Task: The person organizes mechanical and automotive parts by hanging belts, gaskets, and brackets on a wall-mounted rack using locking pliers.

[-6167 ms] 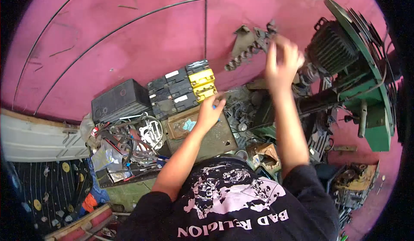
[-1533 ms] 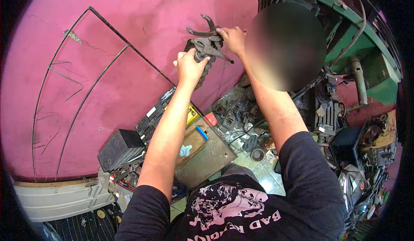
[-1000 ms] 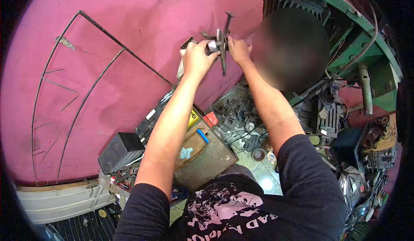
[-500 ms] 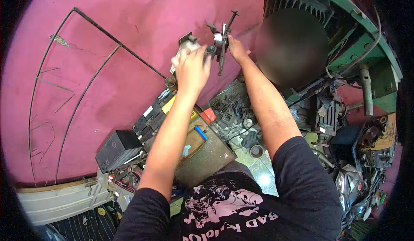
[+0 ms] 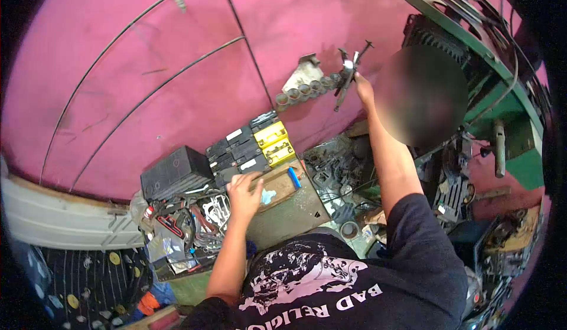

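Observation:
My right hand (image 5: 363, 88) is raised to the pink wall and grips a dark metal puller tool (image 5: 351, 70) with thin arms sticking out. Just left of it a bracket with a row of sockets (image 5: 304, 85) hangs on the wall. My left hand (image 5: 245, 191) is down low with its fingers spread, resting at the left edge of a rusty metal box (image 5: 289, 206). It holds nothing. A small blue tool (image 5: 293, 177) lies on the box, to the right of that hand.
Black and yellow batteries (image 5: 254, 144) stand against the wall, with a larger black battery (image 5: 174, 173) to their left. A tray of wires and wrenches (image 5: 183, 224) lies left of my arm. Engine parts (image 5: 336, 165) cover the floor, and a green machine (image 5: 508, 111) stands at the right.
My left hand has let go near the wall bracket and dropped to the metal box. My right hand still holds the puller up at the wall. The view has swung left.

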Motion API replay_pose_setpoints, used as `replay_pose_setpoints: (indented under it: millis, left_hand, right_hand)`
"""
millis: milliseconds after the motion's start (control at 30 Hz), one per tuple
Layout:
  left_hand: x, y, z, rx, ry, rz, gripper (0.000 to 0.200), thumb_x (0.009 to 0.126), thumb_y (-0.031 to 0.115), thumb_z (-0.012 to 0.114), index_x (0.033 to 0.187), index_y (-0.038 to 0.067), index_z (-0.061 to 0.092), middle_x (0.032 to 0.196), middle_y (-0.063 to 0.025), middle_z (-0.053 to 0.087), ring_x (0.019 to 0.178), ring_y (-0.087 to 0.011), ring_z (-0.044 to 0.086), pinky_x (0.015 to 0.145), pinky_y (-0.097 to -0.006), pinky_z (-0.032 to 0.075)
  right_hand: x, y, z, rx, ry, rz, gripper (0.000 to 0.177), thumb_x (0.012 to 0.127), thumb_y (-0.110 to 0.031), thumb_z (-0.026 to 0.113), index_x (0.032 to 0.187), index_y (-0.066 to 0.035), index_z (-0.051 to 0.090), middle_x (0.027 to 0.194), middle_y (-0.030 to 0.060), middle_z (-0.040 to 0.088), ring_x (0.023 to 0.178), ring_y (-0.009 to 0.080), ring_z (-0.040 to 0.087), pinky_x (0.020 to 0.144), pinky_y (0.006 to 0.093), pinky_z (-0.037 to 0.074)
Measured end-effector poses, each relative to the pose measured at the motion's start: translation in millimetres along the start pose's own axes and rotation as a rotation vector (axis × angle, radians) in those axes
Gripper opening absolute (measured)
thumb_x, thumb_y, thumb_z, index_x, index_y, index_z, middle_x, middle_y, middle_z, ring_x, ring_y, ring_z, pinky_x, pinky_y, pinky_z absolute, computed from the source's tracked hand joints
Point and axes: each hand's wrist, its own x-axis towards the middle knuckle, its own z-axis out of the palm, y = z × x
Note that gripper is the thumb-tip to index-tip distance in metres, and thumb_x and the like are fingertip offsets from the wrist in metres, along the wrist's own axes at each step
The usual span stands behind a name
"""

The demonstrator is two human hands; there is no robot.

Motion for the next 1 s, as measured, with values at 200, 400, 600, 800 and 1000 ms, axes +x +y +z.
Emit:
replay_pose_setpoints:
  millis: [200, 400, 600, 800, 1000]
  left_hand:
    - [-74.2, -55.1, -56.9, 0.025, 0.178, -0.175, 0.016, 0.086, 0.013, 0.073, 0.101, 0.008, 0.076, 0.095, -0.0117, 0.074, 0.092, -0.0313, 0.065, 0.085, -0.0409, 0.049]
    - [-146.6, -82.0, -86.8, -0.014, 0.248, -0.51, 0.016, 0.085, 0.01, 0.073, 0.101, 0.008, 0.076, 0.092, -0.0111, 0.074, 0.089, -0.0294, 0.065, 0.084, -0.039, 0.05]
    - [-205.9, -133.5, -87.5, -0.141, 0.145, -0.56, 0.023, 0.091, 0.02, 0.074, 0.109, 0.007, 0.075, 0.093, -0.0158, 0.073, 0.085, -0.0268, 0.068, 0.079, -0.0385, 0.052]
    - [-260.3, -174.9, -75.2, -0.173, -0.163, -0.585, 0.053, 0.083, 0.027, 0.08, 0.124, -0.001, 0.063, 0.131, -0.0249, 0.059, 0.123, -0.0425, 0.056, 0.105, -0.046, 0.045]
    - [-290.5, -195.4, -94.0, -0.203, -0.153, -0.667, 0.062, 0.083, 0.028, 0.08, 0.133, -0.001, 0.057, 0.136, -0.0272, 0.055, 0.127, -0.0434, 0.053, 0.107, -0.0456, 0.044]
  right_hand:
    - [-177.1, 22.0, -1.7, -0.1, 0.295, -0.199, 0.037, 0.104, -0.033, 0.052, 0.124, -0.005, 0.067, 0.123, 0.0154, 0.07, 0.117, 0.0312, 0.065, 0.101, 0.038, 0.047]
    - [-423.6, 88.9, 60.0, -0.599, 0.186, -0.456, 0.015, 0.09, -0.013, 0.062, 0.102, -0.013, 0.07, 0.096, 0.0052, 0.069, 0.095, 0.0268, 0.06, 0.087, 0.041, 0.038]
    - [-471.6, 32.8, 122.4, -0.429, -0.732, -0.881, 0.016, 0.082, -0.013, 0.069, 0.098, -0.011, 0.067, 0.09, 0.0065, 0.067, 0.09, 0.0281, 0.06, 0.09, 0.0474, 0.038]
    - [-538.7, 11.4, 203.2, -0.564, -0.918, -0.936, 0.018, 0.086, -0.022, 0.069, 0.103, -0.014, 0.069, 0.092, 0.0034, 0.07, 0.095, 0.0253, 0.059, 0.091, 0.049, 0.036]
    - [-588.9, -12.7, 234.1, -0.726, -1.041, -0.914, 0.033, 0.089, -0.029, 0.069, 0.118, -0.015, 0.065, 0.102, 0.0058, 0.067, 0.103, 0.0256, 0.058, 0.092, 0.0502, 0.035]
